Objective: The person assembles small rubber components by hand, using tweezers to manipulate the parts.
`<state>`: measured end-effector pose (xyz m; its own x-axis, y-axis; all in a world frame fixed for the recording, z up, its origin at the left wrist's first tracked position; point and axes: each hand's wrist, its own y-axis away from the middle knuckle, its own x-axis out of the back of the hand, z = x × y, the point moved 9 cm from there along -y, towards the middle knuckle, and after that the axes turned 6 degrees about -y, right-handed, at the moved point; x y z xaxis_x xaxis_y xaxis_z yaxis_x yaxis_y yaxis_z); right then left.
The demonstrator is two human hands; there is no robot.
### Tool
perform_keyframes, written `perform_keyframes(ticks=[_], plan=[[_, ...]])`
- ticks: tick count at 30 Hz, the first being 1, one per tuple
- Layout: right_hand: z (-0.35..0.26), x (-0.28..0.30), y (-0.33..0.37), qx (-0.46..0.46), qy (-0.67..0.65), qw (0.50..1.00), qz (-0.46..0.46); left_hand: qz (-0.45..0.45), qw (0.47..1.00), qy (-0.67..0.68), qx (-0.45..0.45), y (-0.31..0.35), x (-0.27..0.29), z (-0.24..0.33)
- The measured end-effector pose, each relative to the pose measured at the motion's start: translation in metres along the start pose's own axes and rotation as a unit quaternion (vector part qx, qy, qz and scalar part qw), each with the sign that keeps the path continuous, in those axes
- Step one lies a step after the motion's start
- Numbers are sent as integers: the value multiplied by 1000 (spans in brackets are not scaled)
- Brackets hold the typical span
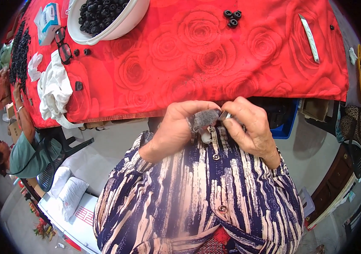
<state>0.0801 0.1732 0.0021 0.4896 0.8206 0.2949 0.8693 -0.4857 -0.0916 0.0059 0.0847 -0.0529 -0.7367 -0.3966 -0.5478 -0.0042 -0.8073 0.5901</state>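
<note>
Both hands met just off the near edge of the worktop (214, 51), close against the wearer's striped shirt. The left hand (176, 127) was curled shut around a small grey fuzzy piece (205, 118), while the right hand (248, 125) pinched a small metallic part (225, 115) at that piece's end, fingertips narrow. Doing this well seemed to call for a steady left grip and small, light pressure from the right thumb and forefinger, so the part seated squarely without slipping. The worktop wore a red cloth printed with roses. At its far edge stood a white bowl (125, 23) heaped with black rings, with a few loose black rings (232, 17) further right, spectacles (63, 44) and a white cloth (55, 89) toward the left edge, and a slim white packet (309, 37) near the right edge. Another person sat by the left end over a pale floor.
</note>
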Motion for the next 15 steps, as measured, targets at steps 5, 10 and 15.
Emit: perform_keyframes(ticks=[5, 10, 15], plan=[[-8, 9, 1, 42, -20, 998, 32, 18, 1000, 6, 3, -5, 11, -2], [-36, 7, -6, 219, 98, 967, 87, -128, 988, 89, 19, -14, -2, -18], [-52, 2, 3, 292, 141, 940, 104, -159, 970, 177, 45, -15, -17, -22]])
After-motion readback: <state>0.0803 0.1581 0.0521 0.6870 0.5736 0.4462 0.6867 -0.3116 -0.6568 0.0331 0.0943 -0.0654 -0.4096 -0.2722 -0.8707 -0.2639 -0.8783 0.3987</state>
